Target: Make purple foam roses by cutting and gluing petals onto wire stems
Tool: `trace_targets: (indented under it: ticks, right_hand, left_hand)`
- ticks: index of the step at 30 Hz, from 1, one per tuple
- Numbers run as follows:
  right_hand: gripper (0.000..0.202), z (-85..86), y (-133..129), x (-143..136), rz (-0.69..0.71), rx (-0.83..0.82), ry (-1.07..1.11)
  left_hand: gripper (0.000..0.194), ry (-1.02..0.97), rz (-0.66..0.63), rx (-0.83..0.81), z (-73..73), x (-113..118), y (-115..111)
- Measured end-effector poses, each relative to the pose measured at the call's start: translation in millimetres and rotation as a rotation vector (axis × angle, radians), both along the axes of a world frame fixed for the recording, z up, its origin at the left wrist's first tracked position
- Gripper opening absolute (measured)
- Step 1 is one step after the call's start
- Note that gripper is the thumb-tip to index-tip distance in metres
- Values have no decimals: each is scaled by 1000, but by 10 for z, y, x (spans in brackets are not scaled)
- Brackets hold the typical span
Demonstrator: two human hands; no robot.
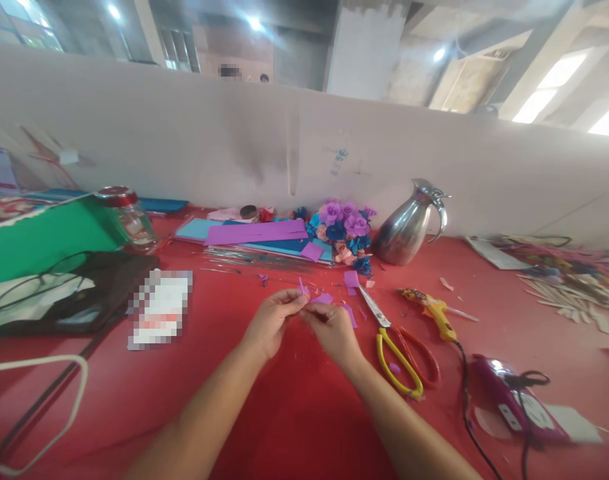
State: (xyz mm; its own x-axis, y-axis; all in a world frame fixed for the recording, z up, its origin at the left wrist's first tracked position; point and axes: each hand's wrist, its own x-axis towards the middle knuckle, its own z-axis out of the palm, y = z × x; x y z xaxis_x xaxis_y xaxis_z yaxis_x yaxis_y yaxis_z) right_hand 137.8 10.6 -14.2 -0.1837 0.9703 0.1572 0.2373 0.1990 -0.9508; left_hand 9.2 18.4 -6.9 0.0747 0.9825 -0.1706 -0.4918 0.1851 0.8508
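My left hand (pixel 272 320) and my right hand (pixel 334 330) meet over the red table, fingertips pinched together. Between them a small piece of purple paper (pixel 303 287) sticks up from the left fingertips; the right fingers close on its lower end, mostly hidden. Just behind my hands lie cut purple paper pieces (pixel 351 280). Scissors (pixel 392 347) with one yellow and one red handle rest to the right of my right hand, blades pointing away. Farther back is a cluster of purple, blue and pink paper flowers (pixel 342 230), beside purple paper strips (pixel 257 232).
A yellow glue gun (pixel 437 313) with a black cord and a steel jug (pixel 407 223) stand to the right, near a magenta device (pixel 519 400). At left are a glass jar (pixel 132 220), eyeglasses (pixel 42 280) and a dark case. Thin wires (pixel 254 259) lie before the paper stack.
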Motion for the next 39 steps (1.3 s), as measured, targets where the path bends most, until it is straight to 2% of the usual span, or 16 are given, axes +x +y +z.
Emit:
trace_targets:
  ticks: [6,10,16,19,26,31,37,39]
  right_hand:
    - [31,-11,25,31,123,-69,59]
    - [27,-37,33,13,164,-87,66]
    - [20,-74,23,-24,90,-39,73]
    - [17,-76,17,-13,51,-1,49]
    - [19,-51,-4,37,27,-2,-1]
    - [21,-70,-29,37,27,20,-99]
    - [25,-66,-37,34,-41,60,-201]
    - [26,-73,-28,39,-66,52,-215]
  left_hand:
    - [19,122,-114,78,48,-90,22]
    - [20,156,-101,74,50,-93,24]
    - [20,188,-14,75,4,-80,38]
    - [18,192,-27,90,-5,-77,38]
    - [17,182,-51,128,32,-68,-3]
    - [20,189,10,114,61,-47,-16]
    - [20,177,99,105,7,-15,-7]
    - [18,165,88,108,3,-20,-9]
